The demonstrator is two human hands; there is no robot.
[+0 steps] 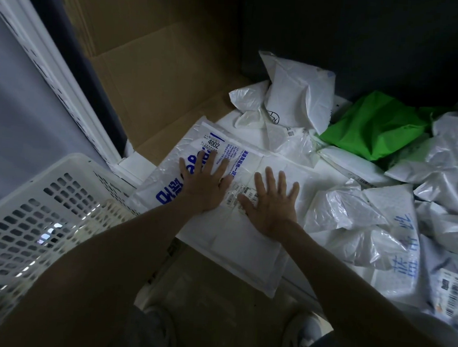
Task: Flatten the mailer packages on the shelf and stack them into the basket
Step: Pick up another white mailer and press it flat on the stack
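Both hands are laid down flat, fingers straight and spread wide, so nothing is actually gripped. The left hand [204, 183] is pressed palm-down on a white mailer with big blue print [164, 185], which is found at the near left end of the shelf [328, 169], just beside the basket [26, 186]. The right hand [270, 203] is planted on a plain white padded mailer [244, 245] right next to it, with a barcode label [243, 197] seen between the two hands. The padded one's near corner is hung out over the shelf edge. Which mailer overlaps which can't really be made out.

The basket is the white perforated plastic kind, parked at the near left; what's inside can't be told from this angle. To the right, a heap of crumpled mailers [350, 211] is piled across the shelf, some with blue writing and labels. A green bag [375, 124] is wedged in at the far right of that heap. Flattened cardboard [162, 68] is propped at the far left. A pair of shoes [300, 338] is dimly seen down at the bottom.
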